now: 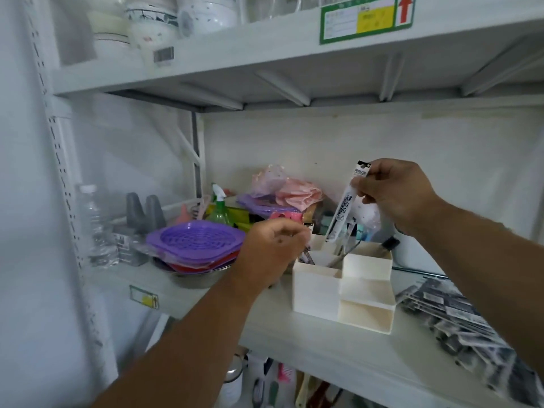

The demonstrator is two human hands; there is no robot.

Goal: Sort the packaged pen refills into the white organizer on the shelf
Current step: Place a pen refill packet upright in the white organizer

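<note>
The white organizer stands on the shelf, stepped, with several compartments; a few thin items stick up from its back ones. My right hand pinches the top of a long white refill pack, which hangs tilted with its lower end at the organizer's back compartment. My left hand hovers at the organizer's left rear corner with its fingers curled; whether it holds anything is unclear. A heap of dark packaged refills lies on the shelf to the right.
Purple and red plastic baskets sit stacked on a metal bowl left of the organizer. Behind are a green spray bottle, pink bags and a water bottle. The upper shelf carries bowls overhead.
</note>
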